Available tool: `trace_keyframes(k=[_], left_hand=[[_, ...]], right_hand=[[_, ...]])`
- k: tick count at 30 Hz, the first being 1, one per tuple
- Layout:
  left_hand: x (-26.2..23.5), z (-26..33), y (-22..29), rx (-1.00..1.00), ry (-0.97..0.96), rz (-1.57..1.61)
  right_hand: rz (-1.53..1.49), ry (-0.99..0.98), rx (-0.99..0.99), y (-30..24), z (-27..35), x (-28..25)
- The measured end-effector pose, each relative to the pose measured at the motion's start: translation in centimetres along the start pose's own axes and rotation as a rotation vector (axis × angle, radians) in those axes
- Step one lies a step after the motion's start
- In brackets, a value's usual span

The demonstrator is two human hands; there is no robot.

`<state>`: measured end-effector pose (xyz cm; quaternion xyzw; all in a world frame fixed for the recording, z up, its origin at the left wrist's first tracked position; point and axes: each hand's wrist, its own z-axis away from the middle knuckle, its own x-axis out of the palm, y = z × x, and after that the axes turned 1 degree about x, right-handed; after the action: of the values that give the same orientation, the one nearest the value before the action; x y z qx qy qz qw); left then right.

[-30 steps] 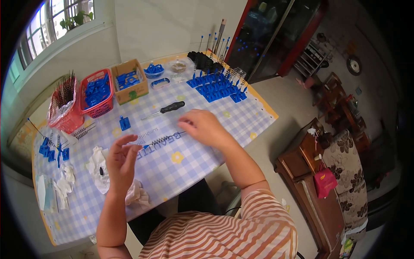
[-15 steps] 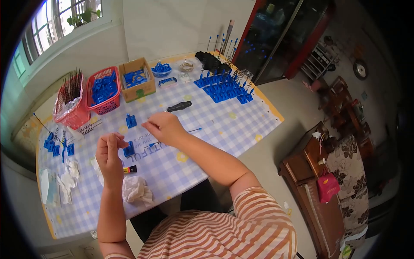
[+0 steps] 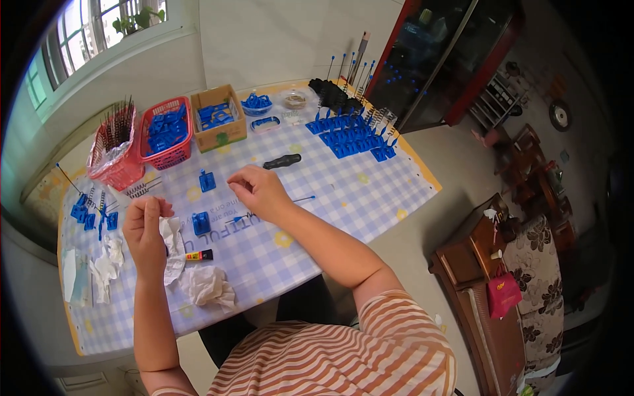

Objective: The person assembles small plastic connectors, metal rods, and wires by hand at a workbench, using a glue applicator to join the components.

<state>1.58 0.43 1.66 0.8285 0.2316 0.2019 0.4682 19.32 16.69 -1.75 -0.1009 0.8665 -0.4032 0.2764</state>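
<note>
Two hands [image 3: 145, 228] [image 3: 260, 191] curled, contents unclear | blue block [image 3: 201, 224] between them, on checked tablecloth [image 3: 343, 214]

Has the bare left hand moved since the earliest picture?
Yes, leftward: the bare left hand, earlier straight below the open brown cardboard box in view, is now below and left of it.

Containers line the back of the desk [image 3: 343, 211]
Two baskets [image 3: 168, 159] stand left of a box [image 3: 226, 138] and bowl [image 3: 257, 112]; grouped pieces [image 3: 350, 136] sit far right. Between left hand [image 3: 143, 228] and right hand [image 3: 259, 189] lies a small part [image 3: 201, 223] (another lies behind it), with a tube [image 3: 200, 255] before it and a tissue [image 3: 210, 287] nearer the front edge.
</note>
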Motion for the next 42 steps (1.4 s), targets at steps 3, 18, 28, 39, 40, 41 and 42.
trace_keyframes(k=[3, 18, 28, 39, 40, 41, 42], left_hand=[[-2.0, 0.0, -3.4, 0.096, 0.013, -0.106], [-2.9, 0.2, -4.8, 0.128, 0.087, -0.183], [-2.3, 0.6, -5.2, 0.166, 0.037, -0.196], [-2.0, 1.3, -4.2, 0.094, 0.03, -0.378], [-1.7, 1.3, -4.1, 0.082, 0.081, -0.359], [-1.8, 1.2, -4.2, 0.082, 0.081, -0.36], [-2.0, 1.1, -4.4, 0.122, 0.103, -0.301]], right_hand=[[-0.016, 0.008, 0.015, -0.2, -0.1, 0.1], [0.017, -0.027, -0.015, -0.5, 0.1, -0.1], [0.009, -0.011, 0.003, -0.5, 0.1, -0.2], [0.048, -0.016, -0.038, -0.5, 0.1, -0.2], [0.042, -0.013, -0.043, -0.4, 0.2, -0.2], [0.041, -0.013, -0.044, -0.4, 0.2, -0.2], [0.033, -0.014, -0.031, -0.5, 0.1, -0.2]])
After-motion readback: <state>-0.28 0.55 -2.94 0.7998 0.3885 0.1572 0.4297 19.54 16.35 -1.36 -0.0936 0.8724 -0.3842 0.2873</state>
